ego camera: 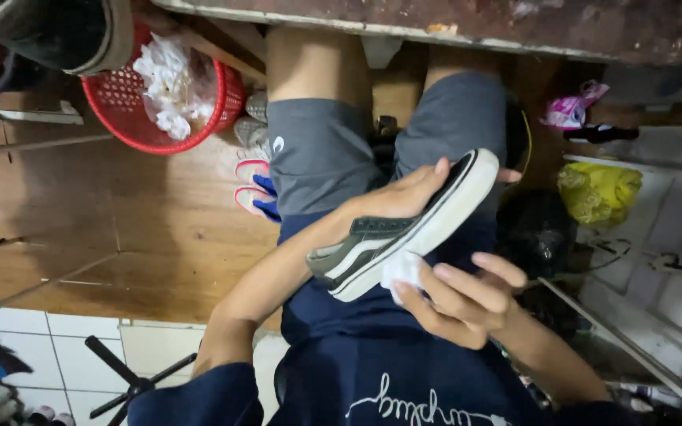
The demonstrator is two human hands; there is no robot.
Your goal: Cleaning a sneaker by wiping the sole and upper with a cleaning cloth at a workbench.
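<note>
I see the left hand (392,197) wrapped over the upper of a grey-green sneaker (400,229), its fingers closed around the shoe so that it is held above the lap, sole edge turned toward the right. The sneaker has a white stripe along its side and a thick white sole, and it lies tilted, toe end far and to the right, heel end near and to the left. The right hand (459,296) sits just beside the sole, near side, its fingers pinched on a small white cloth (402,272) that touches the sole's white edge. Both hands hover over grey shorts (317,150) and a dark blue shirt (404,371). On the wooden floor (144,237) to the left stands a red basket (120,110) holding crumpled white paper, well apart from the shoe. A pair of pink and blue sandals (254,189) lies by the left leg. To the right I make out a yellow bag (597,193).
</note>
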